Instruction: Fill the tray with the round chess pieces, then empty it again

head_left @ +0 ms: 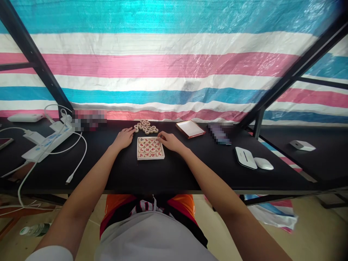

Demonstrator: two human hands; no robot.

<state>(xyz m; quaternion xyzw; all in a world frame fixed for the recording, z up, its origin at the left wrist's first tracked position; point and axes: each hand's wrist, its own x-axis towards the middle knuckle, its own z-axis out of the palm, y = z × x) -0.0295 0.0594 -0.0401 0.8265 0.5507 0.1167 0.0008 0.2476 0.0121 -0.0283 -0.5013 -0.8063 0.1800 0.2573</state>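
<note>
A shallow white box (150, 158) lies on the black table, filled with rows of round Chinese chess pieces, mostly with red characters. My right hand (170, 140) is at its far right corner, fingers curled and closed on a Chinese chess piece (157, 140) there; the fingertips partly cover it. Beyond the box lies a loose heap of Chinese chess pieces (146, 125) with dark characters. My left hand (125, 138) rests flat on the table left of the box, fingers stretched out, their tips beside the nearest piece (136, 129) of the heap.
The open box lid (190, 129) lies to the right, near a blurred dark item (219, 134). Farther right are a white flat device (245, 158) and a white mouse (263, 163). A power strip (46, 146) with white cables occupies the left. Striped sheeting (163, 65) hangs behind.
</note>
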